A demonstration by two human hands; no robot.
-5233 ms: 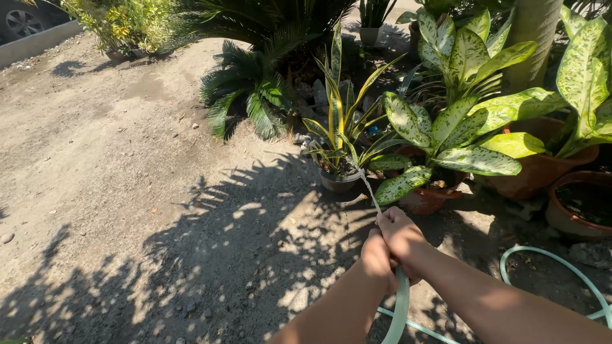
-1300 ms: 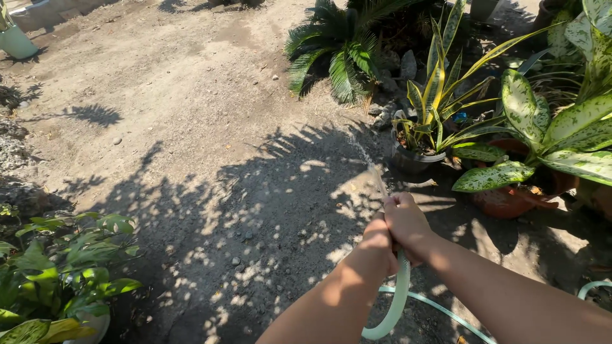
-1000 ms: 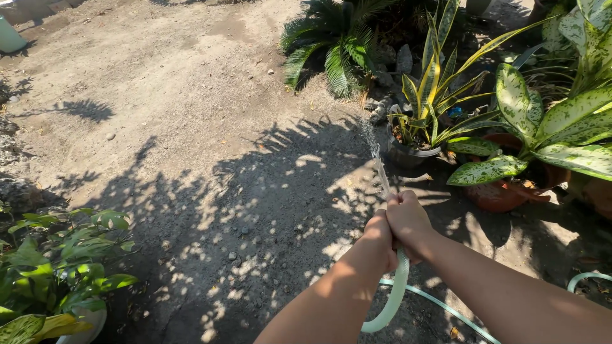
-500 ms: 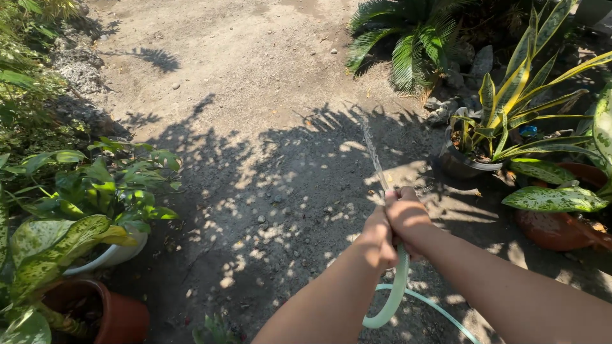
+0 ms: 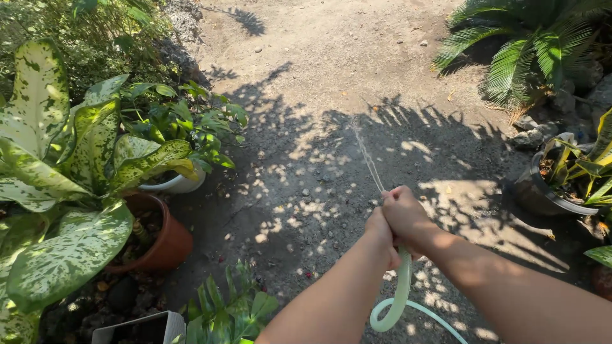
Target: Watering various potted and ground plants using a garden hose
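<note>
Spreading across most of the view, a dirt yard (image 5: 331,57) is seen in dappled shade. A big spotted-leaf plant in a terracotta pot (image 5: 162,245) stands at the left, a smaller leafy plant in a white pot (image 5: 178,185) just behind it, and a palm-like plant (image 5: 529,51) at the upper right.

A pale green hose (image 5: 400,299) is held in front of the body, its slack looping down to the ground below the wrists. A thin jet of water (image 5: 368,159) is thrown from its tip out over bare ground.

The step in hand is judged to be the swing of the stream between plant groups; a turn to the left and a shorter throw would be called for to reach the pots there.

The left hand (image 5: 381,232) and right hand (image 5: 407,216) are clenched together on the hose end, fingers (image 5: 398,194) fully curled around it with no gap seen.
</note>
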